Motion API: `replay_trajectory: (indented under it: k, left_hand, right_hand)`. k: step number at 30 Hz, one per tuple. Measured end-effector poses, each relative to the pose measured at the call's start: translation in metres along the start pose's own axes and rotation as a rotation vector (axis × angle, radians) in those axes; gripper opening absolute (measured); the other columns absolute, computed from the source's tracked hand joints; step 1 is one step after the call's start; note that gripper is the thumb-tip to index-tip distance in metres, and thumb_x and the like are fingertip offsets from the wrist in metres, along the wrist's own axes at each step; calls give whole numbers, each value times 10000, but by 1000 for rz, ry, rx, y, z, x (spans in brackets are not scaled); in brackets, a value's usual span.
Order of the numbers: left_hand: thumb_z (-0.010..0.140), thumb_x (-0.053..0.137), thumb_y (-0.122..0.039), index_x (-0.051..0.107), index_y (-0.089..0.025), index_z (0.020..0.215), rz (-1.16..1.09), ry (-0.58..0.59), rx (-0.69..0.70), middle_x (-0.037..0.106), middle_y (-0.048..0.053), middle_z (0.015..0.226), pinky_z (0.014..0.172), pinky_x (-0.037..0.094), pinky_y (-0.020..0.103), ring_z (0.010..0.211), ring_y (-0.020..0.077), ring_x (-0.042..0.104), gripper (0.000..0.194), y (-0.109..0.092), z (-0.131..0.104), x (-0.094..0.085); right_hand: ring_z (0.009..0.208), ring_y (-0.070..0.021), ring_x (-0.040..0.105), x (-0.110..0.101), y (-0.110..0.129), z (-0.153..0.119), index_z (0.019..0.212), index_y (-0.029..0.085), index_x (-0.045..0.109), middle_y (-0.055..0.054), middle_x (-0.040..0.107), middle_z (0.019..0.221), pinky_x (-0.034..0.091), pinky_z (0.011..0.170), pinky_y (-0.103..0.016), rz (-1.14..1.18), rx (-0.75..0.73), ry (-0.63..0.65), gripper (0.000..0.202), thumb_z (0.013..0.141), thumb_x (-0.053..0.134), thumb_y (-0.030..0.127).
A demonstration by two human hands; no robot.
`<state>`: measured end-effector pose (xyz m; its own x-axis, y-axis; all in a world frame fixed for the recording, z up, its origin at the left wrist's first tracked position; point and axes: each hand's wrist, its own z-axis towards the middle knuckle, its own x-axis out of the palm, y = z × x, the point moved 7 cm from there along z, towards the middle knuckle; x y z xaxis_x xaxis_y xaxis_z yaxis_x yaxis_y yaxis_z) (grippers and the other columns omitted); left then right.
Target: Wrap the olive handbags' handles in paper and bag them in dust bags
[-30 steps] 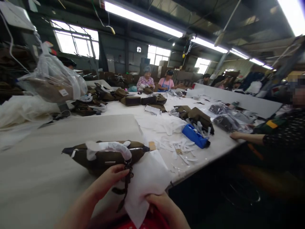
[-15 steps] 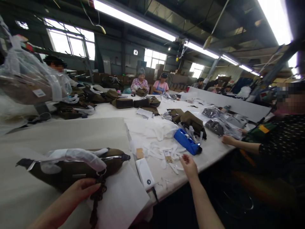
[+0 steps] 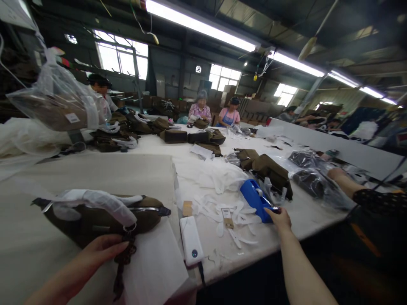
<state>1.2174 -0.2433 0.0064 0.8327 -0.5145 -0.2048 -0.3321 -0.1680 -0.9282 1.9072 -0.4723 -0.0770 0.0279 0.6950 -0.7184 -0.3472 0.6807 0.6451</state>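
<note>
My left hand pinches a dark hanging charm, which dangles from a metal ring on an olive bag. White wrapping covers the bag's handle, and the bag rests on the pale padded surface at the left. Beneath the charm lies a white sheet. My right hand is at the near end of a blue tape dispenser, its thumb and fingers closed around that end. White strips and a small tag lie left of the dispenser.
A white power bank with a cable lies mid-table. Olive bags and plastic-wrapped bags are behind and right, where another person's arm reaches in. A bagged item hangs at left. People sit across the table.
My right hand has moved forward and right onto the blue dispenser. The other person's arm at the right has reached over the plastic-wrapped bags. My left hand still pinches the charm. The view has turned slightly left.
</note>
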Motion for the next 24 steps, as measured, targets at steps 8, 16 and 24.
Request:
replay_trajectory:
  k: [8,16,24]
  left_hand:
    - [697,712,-571,768,-127,825,-31,128,12,735,108,840,736,498,327,815,269,651,465,-4,-4,17]
    - [717,701,-571,761,-125,827,-76,159,35,735,108,853,767,465,329,845,272,638,463,2,3,15]
    - [741,720,-522,761,-139,844,-134,232,55,740,82,845,752,417,304,802,228,612,399,5,10,18]
  right_hand:
    - [1041,-375,629,15,4,-11,1149,144,605,-218,670,1120,480,866,-437,-75,75,129,654,652,673,563]
    - [1001,-405,639,-6,11,-65,1191,115,586,-258,669,1081,487,820,-464,-141,104,103,723,677,633,622]
    - [909,-337,653,0,49,-127,1127,159,605,-166,702,985,489,764,-396,-125,-17,134,639,696,609,630]
